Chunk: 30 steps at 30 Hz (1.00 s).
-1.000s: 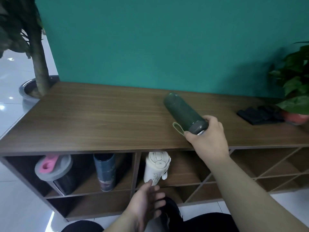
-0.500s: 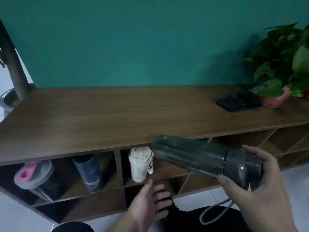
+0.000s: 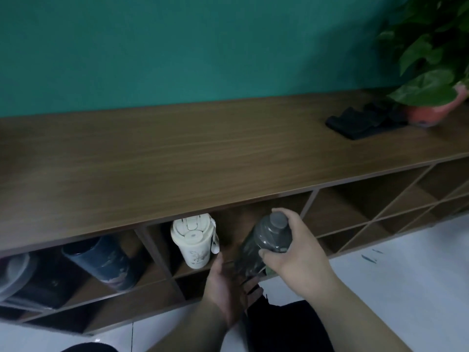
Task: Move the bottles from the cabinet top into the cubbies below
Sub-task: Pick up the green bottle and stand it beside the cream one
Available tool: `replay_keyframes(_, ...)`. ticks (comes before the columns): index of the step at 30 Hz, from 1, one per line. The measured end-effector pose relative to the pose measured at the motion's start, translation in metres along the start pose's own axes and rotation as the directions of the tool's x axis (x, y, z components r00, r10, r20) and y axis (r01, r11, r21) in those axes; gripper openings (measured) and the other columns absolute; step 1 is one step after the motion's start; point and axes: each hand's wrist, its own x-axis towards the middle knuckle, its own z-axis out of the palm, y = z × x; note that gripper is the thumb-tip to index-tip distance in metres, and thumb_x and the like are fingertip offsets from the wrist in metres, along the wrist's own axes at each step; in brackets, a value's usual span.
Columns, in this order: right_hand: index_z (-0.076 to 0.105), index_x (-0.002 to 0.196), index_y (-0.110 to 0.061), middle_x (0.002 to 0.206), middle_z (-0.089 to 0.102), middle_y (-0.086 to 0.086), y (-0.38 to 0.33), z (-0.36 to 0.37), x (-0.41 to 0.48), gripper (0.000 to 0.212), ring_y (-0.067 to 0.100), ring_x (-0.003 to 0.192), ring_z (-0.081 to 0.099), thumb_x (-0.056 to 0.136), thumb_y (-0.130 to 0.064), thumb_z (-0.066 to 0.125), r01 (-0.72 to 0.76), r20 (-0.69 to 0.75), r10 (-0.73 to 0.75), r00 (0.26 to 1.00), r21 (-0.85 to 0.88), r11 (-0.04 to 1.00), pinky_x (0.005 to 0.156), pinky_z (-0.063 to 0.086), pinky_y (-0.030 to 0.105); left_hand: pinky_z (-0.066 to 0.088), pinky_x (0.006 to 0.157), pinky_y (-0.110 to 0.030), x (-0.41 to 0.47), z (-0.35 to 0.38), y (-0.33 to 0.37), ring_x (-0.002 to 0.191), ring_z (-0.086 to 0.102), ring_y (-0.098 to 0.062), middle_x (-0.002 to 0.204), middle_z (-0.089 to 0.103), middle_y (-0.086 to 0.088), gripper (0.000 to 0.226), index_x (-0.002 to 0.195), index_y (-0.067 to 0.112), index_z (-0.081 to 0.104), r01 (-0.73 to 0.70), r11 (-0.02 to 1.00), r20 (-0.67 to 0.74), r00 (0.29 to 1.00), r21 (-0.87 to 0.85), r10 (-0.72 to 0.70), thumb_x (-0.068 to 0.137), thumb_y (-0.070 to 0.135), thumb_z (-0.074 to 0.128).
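Observation:
My right hand (image 3: pixel 295 252) grips the cap end of a dark green bottle (image 3: pixel 256 246), tilted with its base down at the mouth of the second cubby. My left hand (image 3: pixel 228 288) is under the bottle's base, palm up, fingers spread against it. In the same cubby, just left of the green bottle, stands a cream bottle (image 3: pixel 194 241). The left cubby holds a dark blue bottle (image 3: pixel 104 262) and a grey-lidded bottle (image 3: pixel 12 273) at the frame's edge. The wooden cabinet top (image 3: pixel 177 158) carries no bottles.
A black folded item (image 3: pixel 360 123) and a potted plant (image 3: pixel 431 72) in a red pot sit at the cabinet top's right end. Diagonal-walled cubbies (image 3: pixel 380 207) lie to the right. White tiled floor (image 3: pixel 393 288) is below. My dark-clothed legs are near the bottom.
My right hand has brought the green bottle down from the cabinet top, turned it base-down, and moved it to the second cubby's mouth. My left hand rose to meet its base.

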Motion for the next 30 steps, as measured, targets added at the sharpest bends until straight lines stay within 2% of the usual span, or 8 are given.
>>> replay_keyframes(2,0.049,0.116,-0.056,0.122,0.054,-0.023,0.01,0.004,0.014,0.066,-0.011,0.109,0.053,0.071,-0.022,0.084,-0.015,0.025,0.013,1.0,0.061,0.998,0.085,0.043,0.013,0.037,0.113,-0.05,0.015,0.002,-0.003,0.127,0.06,-0.031,0.132,0.071,-0.01,0.076,0.132,0.019,0.066,0.002,1.0,-0.007,1.0,-0.031,-0.002,0.089,0.073,0.035)
replay_keyframes(7,0.053,0.112,-0.056,0.122,0.058,-0.02,0.021,0.01,0.046,0.062,-0.001,0.11,0.059,0.072,-0.019,0.082,-0.001,0.048,-0.004,0.999,0.108,0.994,0.096,0.05,0.029,0.018,0.123,-0.049,0.043,0.006,-0.005,0.147,0.038,-0.027,0.155,0.05,-0.008,0.084,0.149,0.023,0.048,0.033,0.992,0.037,0.999,-0.125,-0.028,0.085,0.075,0.039)
replay_keyframes(9,0.057,0.116,-0.048,0.121,0.059,-0.019,0.023,0.012,0.055,0.058,-0.001,0.109,0.061,0.073,-0.017,0.081,0.006,0.05,-0.012,0.999,0.11,0.994,0.098,0.051,0.033,0.019,0.123,-0.046,0.049,0.009,-0.001,0.149,0.034,-0.027,0.156,0.048,-0.011,0.089,0.151,0.018,0.046,0.036,0.979,0.033,0.999,-0.2,-0.03,0.083,0.076,0.043)
replay_keyframes(11,0.058,0.118,-0.044,0.12,0.059,-0.02,0.024,0.015,0.063,0.056,-0.001,0.11,0.061,0.075,-0.016,0.08,0.007,0.048,-0.012,0.999,0.119,0.993,0.099,0.051,0.033,0.021,0.123,-0.045,0.049,0.014,0.004,0.149,0.033,-0.029,0.155,0.047,-0.015,0.088,0.149,0.012,0.046,0.006,0.969,0.006,1.0,-0.246,-0.005,0.086,0.073,0.044)
replay_keyframes(15,0.057,0.12,-0.042,0.125,0.055,-0.024,0.026,0.021,0.074,0.055,-0.002,0.115,0.059,0.075,-0.021,0.081,0.046,0.02,-0.048,0.999,0.113,0.993,0.097,0.05,0.026,0.015,0.121,-0.041,0.05,0.022,0.012,0.156,0.015,-0.031,0.164,0.03,-0.022,0.094,0.157,0.009,0.032,0.016,0.925,0.013,1.0,-0.38,-0.012,0.088,0.072,0.042)
replay_keyframes(19,0.056,0.123,-0.041,0.127,0.054,-0.025,0.029,0.026,0.078,0.056,-0.002,0.115,0.058,0.076,-0.024,0.081,0.065,-0.003,-0.065,0.998,0.115,0.991,0.097,0.05,0.026,0.007,0.127,-0.045,0.06,0.02,0.015,0.157,0.011,-0.034,0.166,0.02,-0.026,0.118,0.16,0.006,0.02,-0.043,0.893,0.015,0.998,-0.448,0.055,0.066,0.062,0.064)
replay_keyframes(24,0.056,0.122,-0.043,0.127,0.055,-0.023,0.031,0.03,0.08,0.053,0.0,0.112,0.061,0.078,-0.022,0.079,0.087,0.004,-0.089,0.996,0.134,0.987,0.097,0.053,0.035,0.015,0.126,-0.047,0.066,0.02,0.012,0.154,0.022,-0.035,0.165,0.024,-0.026,0.087,0.159,0.009,0.028,-0.081,0.896,0.001,0.996,-0.436,0.091,0.088,0.053,0.051)
replay_keyframes(30,0.052,0.124,-0.044,0.13,0.052,-0.023,0.034,0.032,0.081,0.054,0.002,0.116,0.059,0.08,-0.027,0.077,0.1,-0.02,-0.098,0.995,0.113,0.989,0.096,0.054,0.037,0.011,0.127,-0.045,0.057,0.025,0.016,0.156,0.016,-0.032,0.166,0.02,-0.028,0.093,0.16,0.01,0.023,-0.055,0.889,0.01,0.998,-0.454,0.067,0.083,0.052,0.056)
